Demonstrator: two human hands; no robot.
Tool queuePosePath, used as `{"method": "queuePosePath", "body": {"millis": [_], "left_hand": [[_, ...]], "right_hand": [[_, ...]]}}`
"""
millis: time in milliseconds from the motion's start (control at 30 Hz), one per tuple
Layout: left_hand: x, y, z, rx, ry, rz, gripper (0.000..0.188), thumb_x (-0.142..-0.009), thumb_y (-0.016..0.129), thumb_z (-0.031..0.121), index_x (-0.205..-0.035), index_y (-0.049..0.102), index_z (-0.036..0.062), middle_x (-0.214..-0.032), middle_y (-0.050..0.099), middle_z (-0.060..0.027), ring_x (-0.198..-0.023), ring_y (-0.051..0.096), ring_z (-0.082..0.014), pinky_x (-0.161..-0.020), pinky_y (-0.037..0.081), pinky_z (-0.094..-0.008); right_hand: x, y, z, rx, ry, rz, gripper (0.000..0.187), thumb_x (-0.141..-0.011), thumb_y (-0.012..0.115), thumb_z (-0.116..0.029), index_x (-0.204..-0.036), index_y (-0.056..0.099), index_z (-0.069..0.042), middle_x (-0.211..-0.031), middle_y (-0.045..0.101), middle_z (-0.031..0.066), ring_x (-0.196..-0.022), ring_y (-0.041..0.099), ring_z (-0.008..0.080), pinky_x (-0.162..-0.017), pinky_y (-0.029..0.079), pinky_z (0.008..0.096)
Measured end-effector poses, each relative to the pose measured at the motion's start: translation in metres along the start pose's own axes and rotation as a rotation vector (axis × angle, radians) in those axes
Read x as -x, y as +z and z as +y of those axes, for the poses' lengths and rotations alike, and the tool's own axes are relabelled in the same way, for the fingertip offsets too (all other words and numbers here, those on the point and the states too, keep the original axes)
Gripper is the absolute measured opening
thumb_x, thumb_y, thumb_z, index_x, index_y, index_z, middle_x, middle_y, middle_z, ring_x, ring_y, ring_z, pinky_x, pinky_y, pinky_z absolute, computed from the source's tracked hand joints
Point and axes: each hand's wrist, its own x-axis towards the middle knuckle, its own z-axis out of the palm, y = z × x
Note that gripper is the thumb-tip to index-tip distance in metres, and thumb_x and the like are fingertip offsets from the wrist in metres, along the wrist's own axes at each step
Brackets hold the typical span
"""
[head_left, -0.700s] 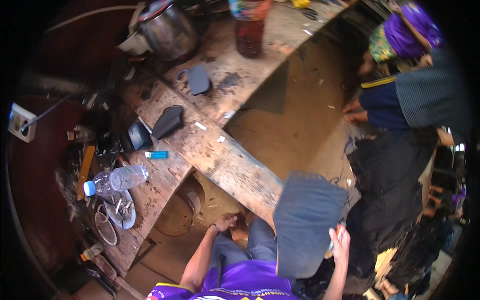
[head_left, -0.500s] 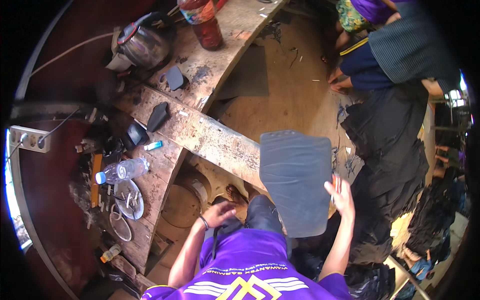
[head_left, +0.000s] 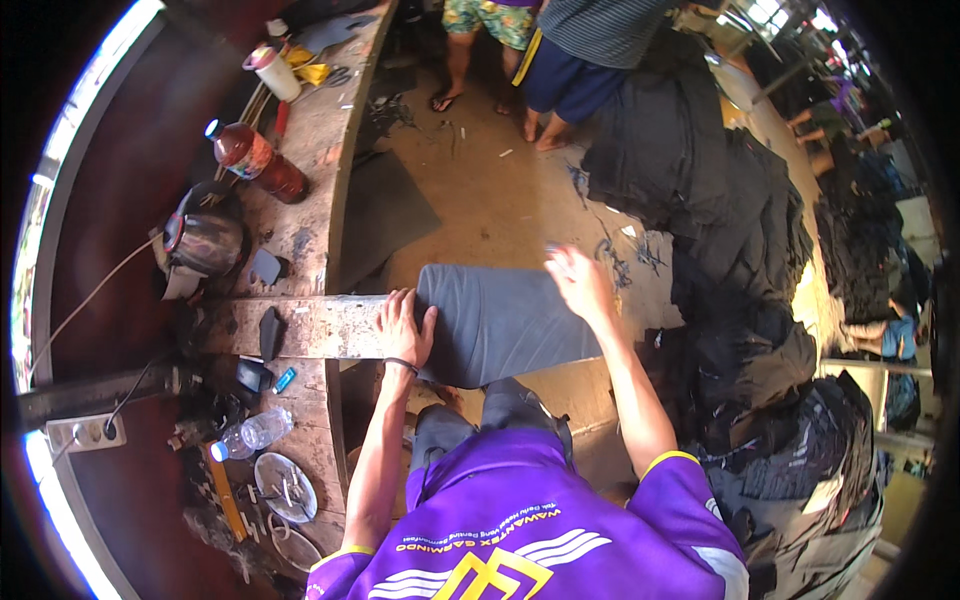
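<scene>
A dark grey, creased, fabric-like panel (head_left: 505, 325) lies across the end of a narrow wooden plank (head_left: 310, 328) in front of me. My left hand (head_left: 405, 335) rests at its left edge, fingers spread over the plank and thumb toward the panel; nothing is held in it. Above the panel's right part, my right hand (head_left: 580, 285) is raised with its fingers bent together. Something small and dark shows at its fingertips, too blurred to name.
On the wooden bench (head_left: 325, 220) at left stand a bottle of red liquid (head_left: 258, 160), a kettle (head_left: 205, 235), clear plastic bottles (head_left: 265, 428) and an ashtray dish (head_left: 285, 487). Dark cloth piles (head_left: 700, 190) fill the right. Two people's legs (head_left: 560, 85) stand at the far side.
My left hand has moved from my lap to the panel's left edge. The panel is turned sideways, and my right hand has risen above it. The view has swung round.
</scene>
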Motion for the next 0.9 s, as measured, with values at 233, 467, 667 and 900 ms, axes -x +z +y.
{"method": "queuePosePath", "body": {"millis": [233, 467, 667, 900], "left_hand": [[0.039, -0.033, -0.030, 0.277, -0.068, -0.018, 0.032, -0.095, 0.068, 0.022, -0.121, 0.067, 0.0030, -0.108, 0.066, -0.0198, -0.104, 0.062, -0.0369, -0.095, 0.049, -0.0462], [0.052, -0.032, -0.043, 0.433, -0.123, -0.057, 0.028, -0.089, 0.078, 0.013, -0.113, 0.069, 0.0015, -0.089, 0.066, -0.0126, -0.070, 0.066, -0.0207, -0.068, 0.056, -0.0338], [0.045, -0.032, -0.055, 0.533, -0.128, -0.104, 0.026, -0.085, 0.081, 0.016, -0.102, 0.069, -0.0005, -0.079, 0.069, -0.0134, -0.069, 0.068, -0.0224, -0.069, 0.056, -0.0353], [0.035, -0.033, -0.063, 0.530, -0.192, -0.221, 0.028, -0.084, 0.082, 0.022, -0.099, 0.069, 0.0020, -0.078, 0.071, -0.0091, -0.069, 0.068, -0.0215, -0.070, 0.055, -0.0363]], "right_hand": [[0.117, -0.052, 0.064, 0.114, 0.419, 0.204, 0.041, -0.090, 0.075, -0.043, -0.098, 0.068, -0.003, -0.091, 0.071, 0.0225, -0.089, 0.069, 0.0438, -0.076, 0.053, 0.0509], [0.142, -0.007, 0.058, 0.243, 0.414, 0.389, 0.036, -0.090, 0.077, -0.035, -0.095, 0.067, -0.001, -0.094, 0.069, 0.0221, -0.090, 0.067, 0.0445, -0.078, 0.053, 0.0499], [0.140, -0.006, 0.055, 0.186, 0.554, 0.308, 0.039, -0.091, 0.076, -0.036, -0.093, 0.066, 0.002, -0.088, 0.070, 0.0262, -0.089, 0.068, 0.0455, -0.078, 0.052, 0.0518], [0.138, 0.002, 0.054, 0.087, 0.667, 0.383, 0.035, -0.089, 0.079, -0.030, -0.094, 0.066, 0.002, -0.084, 0.071, 0.0217, -0.082, 0.071, 0.0396, -0.074, 0.054, 0.0492]]}}
